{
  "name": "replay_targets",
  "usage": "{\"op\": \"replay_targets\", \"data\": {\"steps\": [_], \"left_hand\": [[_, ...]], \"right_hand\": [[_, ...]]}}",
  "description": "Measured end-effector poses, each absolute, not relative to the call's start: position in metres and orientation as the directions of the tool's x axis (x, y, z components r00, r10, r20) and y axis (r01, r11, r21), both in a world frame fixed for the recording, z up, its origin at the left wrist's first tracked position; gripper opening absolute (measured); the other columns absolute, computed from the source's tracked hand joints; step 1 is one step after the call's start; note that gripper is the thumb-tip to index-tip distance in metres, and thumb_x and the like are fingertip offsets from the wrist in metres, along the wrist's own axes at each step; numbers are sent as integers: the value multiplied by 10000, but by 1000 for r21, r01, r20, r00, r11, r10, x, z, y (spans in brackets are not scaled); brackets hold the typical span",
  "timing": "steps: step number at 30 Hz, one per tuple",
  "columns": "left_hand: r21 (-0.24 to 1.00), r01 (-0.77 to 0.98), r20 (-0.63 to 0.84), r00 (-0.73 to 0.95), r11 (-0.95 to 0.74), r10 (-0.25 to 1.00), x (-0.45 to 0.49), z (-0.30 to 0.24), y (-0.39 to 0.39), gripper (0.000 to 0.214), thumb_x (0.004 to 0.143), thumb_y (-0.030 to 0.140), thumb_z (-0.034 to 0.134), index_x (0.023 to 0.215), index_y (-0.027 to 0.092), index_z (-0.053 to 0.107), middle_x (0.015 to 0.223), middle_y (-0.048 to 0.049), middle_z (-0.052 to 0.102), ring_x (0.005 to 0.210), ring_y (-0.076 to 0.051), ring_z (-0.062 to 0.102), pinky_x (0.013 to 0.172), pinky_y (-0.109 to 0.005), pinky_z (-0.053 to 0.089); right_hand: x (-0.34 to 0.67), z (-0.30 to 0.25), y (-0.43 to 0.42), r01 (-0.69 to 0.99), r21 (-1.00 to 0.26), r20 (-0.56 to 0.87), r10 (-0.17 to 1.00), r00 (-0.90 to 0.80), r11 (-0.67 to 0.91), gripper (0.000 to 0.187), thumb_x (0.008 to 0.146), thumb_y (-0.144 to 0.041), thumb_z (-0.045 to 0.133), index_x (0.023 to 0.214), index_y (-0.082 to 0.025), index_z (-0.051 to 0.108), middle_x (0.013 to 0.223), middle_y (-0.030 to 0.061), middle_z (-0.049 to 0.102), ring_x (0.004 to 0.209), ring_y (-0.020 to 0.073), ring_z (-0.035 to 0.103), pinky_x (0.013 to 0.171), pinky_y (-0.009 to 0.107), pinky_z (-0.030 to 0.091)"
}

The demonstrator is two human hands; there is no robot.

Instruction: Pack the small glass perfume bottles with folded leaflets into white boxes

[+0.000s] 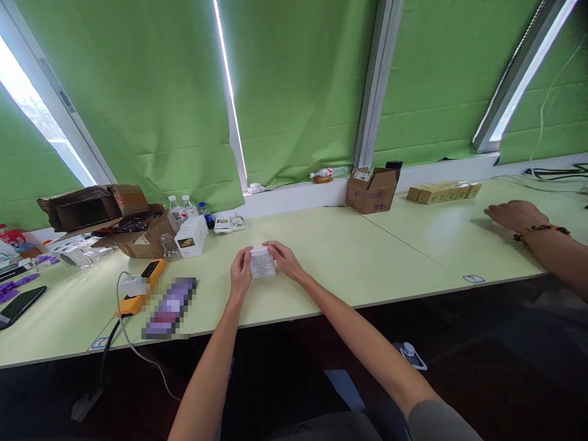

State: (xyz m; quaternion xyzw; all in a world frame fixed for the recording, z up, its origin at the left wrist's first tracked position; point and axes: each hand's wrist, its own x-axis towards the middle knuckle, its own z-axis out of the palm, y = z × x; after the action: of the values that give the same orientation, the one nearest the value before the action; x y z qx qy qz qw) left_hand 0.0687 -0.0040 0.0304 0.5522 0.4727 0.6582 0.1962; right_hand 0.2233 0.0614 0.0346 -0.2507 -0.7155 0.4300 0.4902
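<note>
A small white box [262, 263] with printed text stands on the pale green table [349, 263], a little in front of me. My left hand [241, 271] grips its left side with curled fingers. My right hand [285, 260] holds its right side, fingers wrapped over the top edge. Both forearms reach up from the lower edge of the head view.
Left of my hands lie an orange power strip [140, 286] with a white plug, a blurred flat item, a white box [191, 237], water bottles and open cardboard boxes. A cardboard box [371, 190] and a row of yellow boxes [443, 192] stand at the back. Another person's hand [517, 215] rests far right.
</note>
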Motion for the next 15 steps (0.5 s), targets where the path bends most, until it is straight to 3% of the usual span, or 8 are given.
{"op": "replay_targets", "data": {"steps": [15], "left_hand": [[845,249,533,-309,-474,788,68,28,-3,411,878,514,502,1095,192,635,1047,-74,664,888,-178,618,719,-273,489]], "right_hand": [[223,33,64,-71,-863,483,774,-409,501,456,888,-553,466,1156,-221,626,978,56,662,854,186,597,727,300,487]]}}
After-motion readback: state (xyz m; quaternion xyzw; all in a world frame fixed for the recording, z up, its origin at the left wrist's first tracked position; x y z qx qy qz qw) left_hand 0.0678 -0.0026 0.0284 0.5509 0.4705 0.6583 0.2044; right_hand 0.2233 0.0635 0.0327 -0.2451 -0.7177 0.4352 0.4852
